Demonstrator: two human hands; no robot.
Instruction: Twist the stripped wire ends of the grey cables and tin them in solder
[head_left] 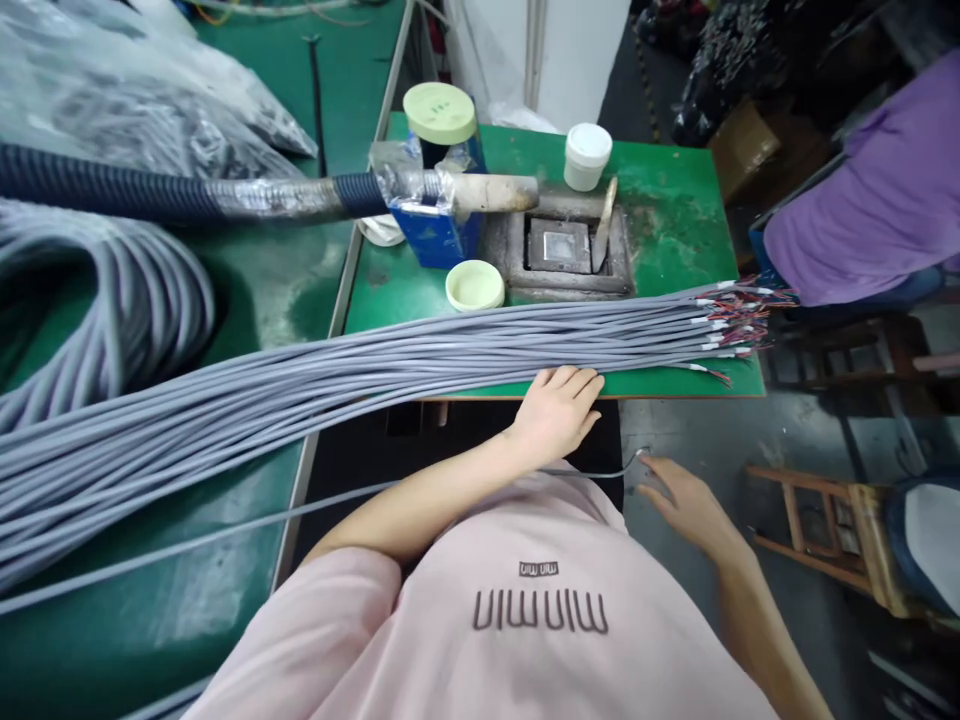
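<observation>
Behind the right worktop (679,220) is a dim workshop, where one co-worker's purple sleeve (870,190) shows. A metal strip divides this worktop from the left worktop (296,290). A grey cable bundle (480,345) crosses both, its bared coloured wires (750,315) near the right edge.

My hands are apart: the left hand (559,405) lies with fingers extended at the near edge, against the bundle; the right hand (690,505), off that edge, touches the end of a lone cable (337,498). I cannot tell whether it grips it.

I judge most bundle ends stripped already; the lone cable remains outside, its tip too small to read.

I count one white tub (588,158), one green-lidded tub (439,112), one shallow dish (475,285), one blue box (435,238), one hose (292,195), one scraper (604,225), one cable coil (161,290); the bundle's cables overlap too much to count.
</observation>
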